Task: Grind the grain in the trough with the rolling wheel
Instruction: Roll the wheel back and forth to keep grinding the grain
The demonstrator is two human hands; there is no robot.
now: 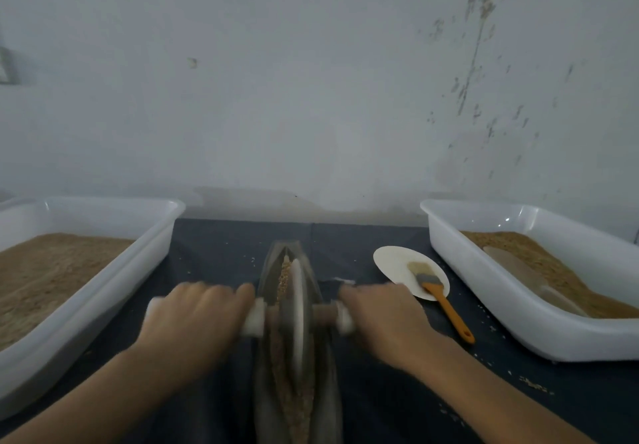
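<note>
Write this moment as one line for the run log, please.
left hand grips axle | right hand grips axle | wheel in trough on grain | brush idle

The trough [266, 405] was a long, narrow, boat-shaped vessel of dark grey, lying lengthwise away from the person on a dark cloth [214, 246]. Brownish grain [284, 279] filled its central groove, coarser toward the far tip and finer near the camera. The rolling wheel [294, 319] stood upright on edge in the groove around the trough's middle, a pale-rimmed grey disc with a wooden axle [323, 313] projecting to either side over the trough's rims, motion-blurred.
</note>
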